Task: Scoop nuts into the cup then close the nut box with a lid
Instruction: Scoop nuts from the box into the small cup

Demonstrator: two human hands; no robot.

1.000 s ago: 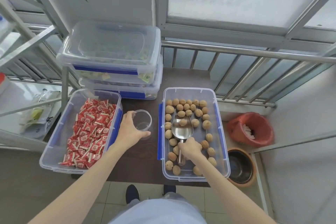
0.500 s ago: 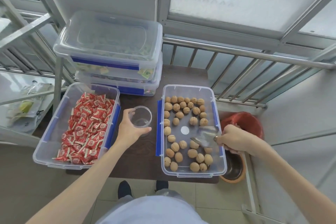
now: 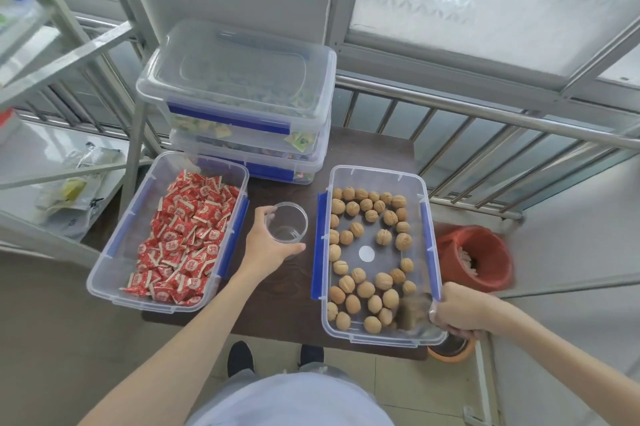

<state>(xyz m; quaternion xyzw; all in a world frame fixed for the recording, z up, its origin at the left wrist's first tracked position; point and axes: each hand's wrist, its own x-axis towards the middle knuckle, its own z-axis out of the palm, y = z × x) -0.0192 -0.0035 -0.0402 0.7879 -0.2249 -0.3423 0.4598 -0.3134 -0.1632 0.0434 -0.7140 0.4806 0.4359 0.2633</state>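
A clear nut box (image 3: pixel 377 174) with blue clips stands open on the right of the dark table (image 3: pixel 370 147), with several walnuts (image 3: pixel 382 237) spread over its floor. My right hand (image 3: pixel 457 311) is at the box's near right corner, closed on the handle of a metal scoop (image 3: pixel 414 313), which is blurred and low among the nuts. My left hand (image 3: pixel 266 245) grips an empty clear plastic cup (image 3: pixel 287 223) standing upright between the two open boxes. No loose lid for the nut box is in view.
An open box of red wrapped candies (image 3: pixel 180 231) sits at the left. Two lidded boxes (image 3: pixel 242 96) are stacked at the back. A red bucket (image 3: pixel 474 257) and a bowl (image 3: pixel 450 347) stand on the floor to the right. A metal railing runs behind the table.
My right hand has carried the scoop from the box's middle to its right side, then down to the near right corner. Several nuts have shifted. My left hand stays on the cup.
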